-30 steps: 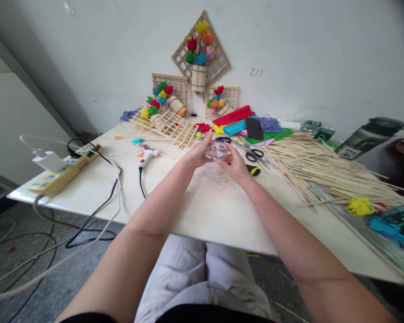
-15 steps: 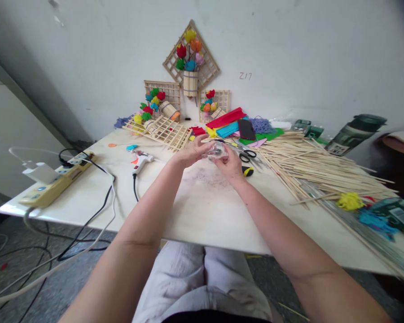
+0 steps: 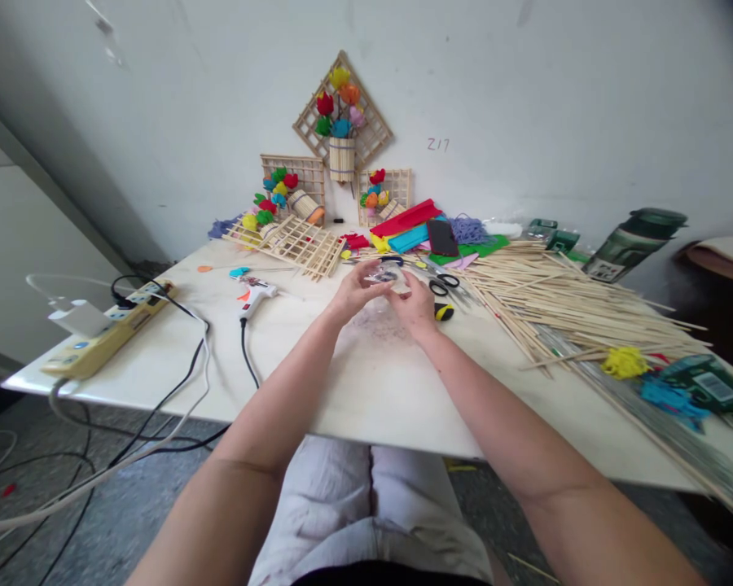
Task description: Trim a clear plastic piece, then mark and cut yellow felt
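Note:
Between my two hands, over the middle of the table, is a clear round plastic piece [image 3: 396,277]; its exact kind is hard to make out. The curled fingers of my left hand [image 3: 355,294] grip it from the left. My right hand [image 3: 416,306] pinches its right side, with the fingertips partly hidden. Just right of my right hand lie black-handled scissors [image 3: 444,285] and a black-and-yellow tool handle [image 3: 443,312]. To the left, a white glue gun [image 3: 257,299] rests on the table.
Thin wooden sticks [image 3: 574,285] spread over the right side. Stick lattices with colourful flowers [image 3: 305,244] stand and lie at the back, near coloured paper [image 3: 406,218] and a phone [image 3: 443,238]. A power strip [image 3: 107,330] with trailing cords lies left. A dark green bottle [image 3: 635,244] leans at right.
Both hands have come slightly lower and nearer, still around the clear piece. My left fingers are more curled now. The camera view has shifted a little.

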Tool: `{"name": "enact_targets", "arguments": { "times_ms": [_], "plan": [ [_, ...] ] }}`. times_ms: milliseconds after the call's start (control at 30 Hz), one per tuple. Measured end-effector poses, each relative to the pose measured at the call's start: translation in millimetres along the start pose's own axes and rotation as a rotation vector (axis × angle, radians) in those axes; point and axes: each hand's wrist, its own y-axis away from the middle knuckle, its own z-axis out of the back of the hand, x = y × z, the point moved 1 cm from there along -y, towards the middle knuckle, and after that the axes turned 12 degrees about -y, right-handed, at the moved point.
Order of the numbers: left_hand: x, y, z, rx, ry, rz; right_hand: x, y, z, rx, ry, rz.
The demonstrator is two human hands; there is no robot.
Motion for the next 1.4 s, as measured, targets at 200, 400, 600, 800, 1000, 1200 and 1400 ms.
{"name": "enact_targets", "arguments": {
  "times_ms": [200,400,600,800,1000,1200,1400],
  "plan": [
    [-9.1,3.2,1.6,-0.116,-0.208,-0.003,6.0,7.5,1.4,0.044,0.114,0.041],
    [-11.9,7.7,9.9,-0.163,-0.333,-0.061,6.5,9.4,6.9,0.152,0.08,0.284],
    [-8.6,9.3,13.4,-0.241,-0.543,-0.11,15.3,8.4,12.7,0.049,0.02,0.404],
    [-8.5,10.8,4.5,-0.231,-0.738,-0.152,22.5,7.3,12.2,-0.002,0.024,0.429],
    [-10.4,13.2,1.7,-0.2,-0.728,-0.036,21.8,5.9,12.6,0.059,0.092,0.48],
    [-10.9,14.0,2.8,-0.187,-0.661,0.072,23.1,5.6,11.1,0.115,0.136,0.487],
    [-9.4,14.2,4.6,-0.154,-0.687,0.114,23.5,3.9,10.3,0.095,0.147,0.489]
  ]
}}
